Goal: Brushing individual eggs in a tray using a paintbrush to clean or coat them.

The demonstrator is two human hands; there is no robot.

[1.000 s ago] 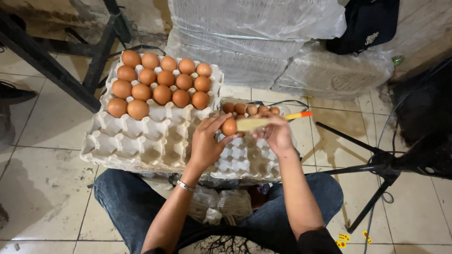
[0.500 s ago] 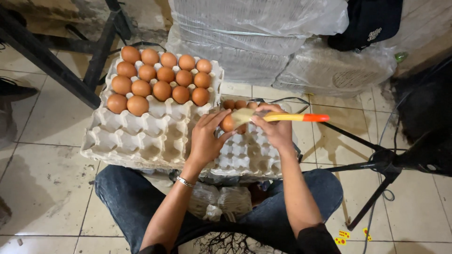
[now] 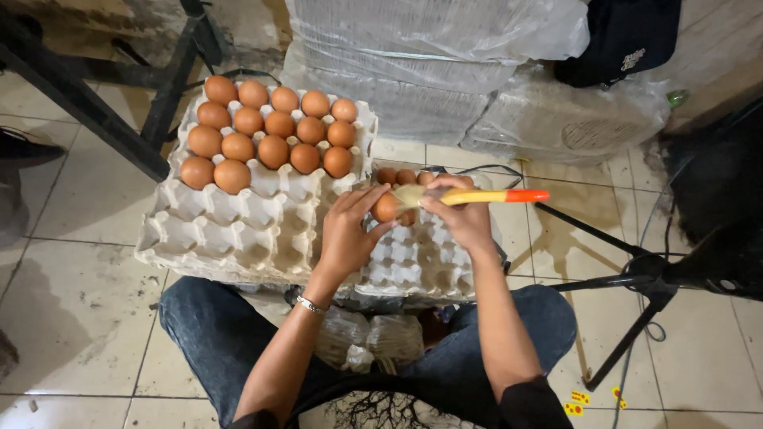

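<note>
1. A brown egg (image 3: 387,208) is held in the fingertips of the left hand (image 3: 347,235), which is clamped on it just above the right-hand egg tray (image 3: 413,262).
2. A brush (image 3: 469,196) with a pale yellow handle and an orange tip is gripped by the right hand (image 3: 463,216), fingers closed round it, and its bristles are laid against the egg.
3. The work is judged to be well under way but far from finished: fourteen brown eggs (image 3: 269,135) are set in the far rows of the left-hand tray (image 3: 238,230), while its nearer cups are left unfilled.
4. A few more eggs (image 3: 405,175) are seen at the far edge of the right-hand tray; most of its cups are bare. Whether these are already brushed cannot be told.
5. No table is used: both trays are rested on a low stack in front of the crossed legs (image 3: 230,334) of the seated person, on the tiled floor (image 3: 71,318), which is marked with dirt and stains.
6. Beyond the trays, bundles wrapped in clear plastic (image 3: 445,71) are piled against the wall, and a dark bag (image 3: 620,40) is lodged on top of them.
7. A black tripod (image 3: 636,278) is stood at the right, and dark metal legs (image 3: 95,103) of some frame are seen at the upper left.
</note>
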